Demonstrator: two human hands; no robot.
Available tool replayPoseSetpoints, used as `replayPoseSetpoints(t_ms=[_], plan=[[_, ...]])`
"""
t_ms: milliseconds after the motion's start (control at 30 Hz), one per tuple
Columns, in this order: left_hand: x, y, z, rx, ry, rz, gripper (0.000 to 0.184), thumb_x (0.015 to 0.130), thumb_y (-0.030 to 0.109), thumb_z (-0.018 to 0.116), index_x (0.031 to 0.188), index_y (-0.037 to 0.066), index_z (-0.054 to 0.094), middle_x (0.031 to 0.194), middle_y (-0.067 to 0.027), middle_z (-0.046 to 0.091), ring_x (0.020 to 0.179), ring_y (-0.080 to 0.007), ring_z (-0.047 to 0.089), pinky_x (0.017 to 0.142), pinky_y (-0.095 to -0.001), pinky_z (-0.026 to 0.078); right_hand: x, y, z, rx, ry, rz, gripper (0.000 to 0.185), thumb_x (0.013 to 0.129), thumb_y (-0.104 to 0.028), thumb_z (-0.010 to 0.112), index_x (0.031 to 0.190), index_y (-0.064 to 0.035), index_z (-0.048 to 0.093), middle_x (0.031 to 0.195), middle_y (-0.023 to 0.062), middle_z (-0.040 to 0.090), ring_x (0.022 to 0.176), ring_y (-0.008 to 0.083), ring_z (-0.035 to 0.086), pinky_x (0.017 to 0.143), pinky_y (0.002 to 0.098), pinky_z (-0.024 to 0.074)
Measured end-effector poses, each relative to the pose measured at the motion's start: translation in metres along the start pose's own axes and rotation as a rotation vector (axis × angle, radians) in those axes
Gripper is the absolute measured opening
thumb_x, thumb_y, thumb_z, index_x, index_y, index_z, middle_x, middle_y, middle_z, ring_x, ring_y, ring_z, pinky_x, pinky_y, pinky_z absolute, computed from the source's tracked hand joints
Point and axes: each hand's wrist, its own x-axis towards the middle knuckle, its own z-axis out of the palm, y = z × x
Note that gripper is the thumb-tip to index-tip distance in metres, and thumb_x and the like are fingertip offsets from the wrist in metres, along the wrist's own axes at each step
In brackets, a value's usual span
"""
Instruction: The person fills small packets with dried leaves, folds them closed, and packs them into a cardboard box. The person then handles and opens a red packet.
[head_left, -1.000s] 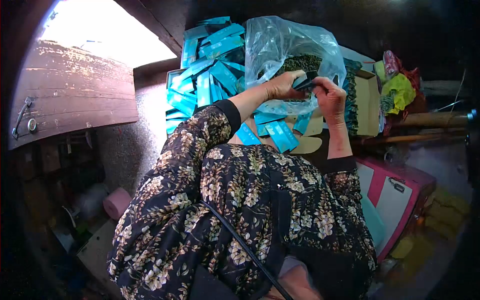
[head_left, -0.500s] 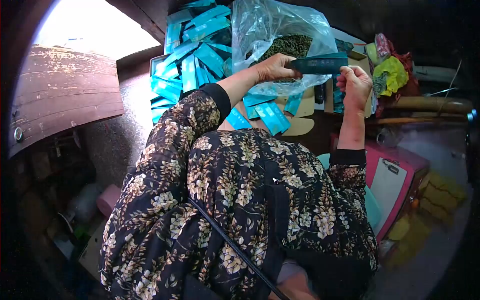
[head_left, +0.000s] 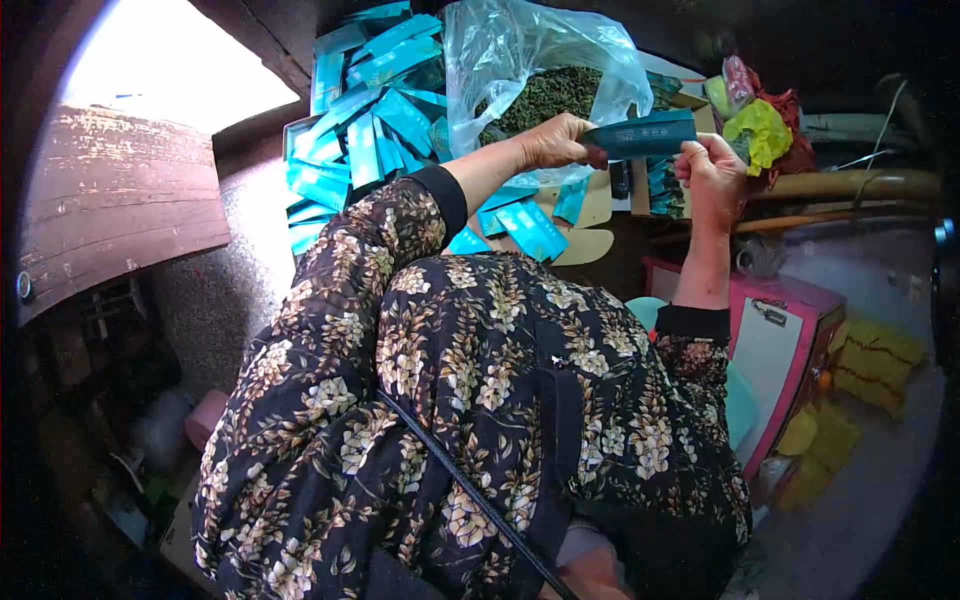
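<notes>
A flat dark teal packet [head_left: 645, 137] with faint printing is stretched sideways between my two hands. My left hand [head_left: 555, 143] is closed on its left end, thumb and fingers pinching it. At the other end, my right hand [head_left: 713, 170] pinches the packet's corner, fingers curled. Just behind the packet and my left hand stands a clear plastic bag [head_left: 500, 45], gaping at the top. Dark green dried leaves [head_left: 550, 100] fill part of it. Several bright teal packets [head_left: 530, 228] lie below the bag, near my left forearm.
A heap of teal packets [head_left: 375, 130] lies in a tray at the back left. A yellow plastic bag [head_left: 758, 135] sits to the right, above a wooden pole [head_left: 850, 187]. A pink-edged box [head_left: 790, 300] stands at lower right; a worn wooden board [head_left: 120, 190] is at left.
The view has shifted slightly, so the bag and packet heap appear farther left. Both hands keep hold of the same packet, which looks a little more level now.
</notes>
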Motion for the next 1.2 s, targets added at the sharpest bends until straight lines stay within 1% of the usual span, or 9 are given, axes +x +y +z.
replayPoseSetpoints(t_ms=[133,267,367,567,700,833,933,1033,1200], plan=[[-0.004,0.003,0.007,0.134,0.009,0.116,0.041,0.079,0.017,0.070,0.114,0.002,0.055,0.095,-0.0036,0.062,0.089,-0.0097,0.057,0.084,-0.0276,0.045,-0.003,0.009,-0.005,-0.049,-0.007,-0.199,0.006,0.077,0.000,0.059,0.082,0.0006,0.062,0.067,0.0024,0.060,0.057,0.0066,0.055,0.052,0.0198,0.0452],[-0.022,0.034,0.021,0.115,-0.068,0.081,0.054,0.078,0.014,0.070,0.125,0.004,0.045,0.104,-0.0051,0.057,0.095,-0.0110,0.054,0.085,-0.0282,0.044,-0.002,0.026,-0.023,-0.033,-0.037,-0.429,0.012,0.077,0.003,0.058,0.087,0.0005,0.063,0.075,0.0026,0.063,0.068,0.0083,0.058,0.062,0.0219,0.0468],[-0.026,0.024,0.018,0.018,-0.117,0.059,0.053,0.077,0.011,0.066,0.125,0.003,0.044,0.099,-0.0065,0.059,0.094,-0.0132,0.056,0.084,-0.0275,0.045,0.000,0.031,-0.030,-0.139,0.067,-0.614,0.014,0.077,0.007,0.053,0.086,0.0015,0.062,0.080,0.0043,0.063,0.078,0.0118,0.059,0.073,0.0241,0.0468],[-0.034,0.026,0.012,-0.393,-0.162,-0.101,0.052,0.076,0.007,0.063,0.125,0.003,0.044,0.098,-0.0080,0.060,0.090,-0.0152,0.059,0.077,-0.0263,0.048,0.002,0.034,-0.027,-0.133,-0.001,-0.565,0.016,0.076,0.011,0.053,0.085,0.0008,0.063,0.083,0.0044,0.064,0.079,0.0115,0.058,0.072,0.0248,0.0469],[-0.043,0.041,0.011,-0.389,-0.131,-0.114,0.039,0.077,0.008,0.062,0.115,0.001,0.054,0.091,-0.0062,0.062,0.081,-0.0138,0.061,0.069,-0.0250,0.050,-0.004,0.020,-0.010,-0.145,-0.081,-0.547,0.018,0.075,0.012,0.052,0.084,0.0010,0.062,0.083,0.0052,0.064,0.079,0.0128,0.059,0.073,0.0255,0.0472],[-0.045,0.030,0.005,-0.057,-0.162,-0.126,0.028,0.077,0.011,0.066,0.102,0.002,0.061,0.081,-0.0021,0.063,0.073,-0.0092,0.060,0.065,-0.0229,0.049,-0.013,0.005,0.004,-0.201,-0.127,-0.619,0.019,0.074,0.012,0.050,0.085,0.0010,0.062,0.084,0.0063,0.064,0.078,0.0145,0.060,0.072,0.0258,0.0475],[-0.049,0.023,0.008,0.105,-0.019,-0.063,0.014,0.077,0.009,0.066,0.090,0.002,0.065,0.072,0.0001,0.063,0.066,-0.0076,0.059,0.061,-0.0218,0.048,-0.016,0.003,0.006,-0.296,-0.124,-0.712,0.021,0.073,0.012,0.050,0.087,0.0007,0.062,0.088,0.0070,0.064,0.078,0.0156,0.060,0.071,0.0253,0.0477],[-0.052,0.016,0.009,0.101,0.036,-0.028,0.012,0.078,0.007,0.065,0.089,0.002,0.065,0.072,0.0000,0.063,0.065,-0.0064,0.058,0.061,-0.0215,0.047,-0.031,-0.002,0.003,-0.070,-0.088,-0.484,0.025,0.071,0.012,0.053,0.091,-0.0007,0.062,0.093,0.0074,0.062,0.077,0.0152,0.061,0.068,0.0241,0.0475],[-0.051,-0.004,0.010,0.264,0.155,0.060,0.009,0.079,0.006,0.065,0.086,0.002,0.064,0.071,0.0009,0.061,0.065,-0.0050,0.055,0.059,-0.0221,0.046,-0.052,-0.005,0.004,-0.391,0.006,-0.686,0.027,0.071,0.010,0.056,0.094,-0.0029,0.062,0.095,0.0075,0.061,0.075,0.0138,0.060,0.064,0.0236,0.0468]])
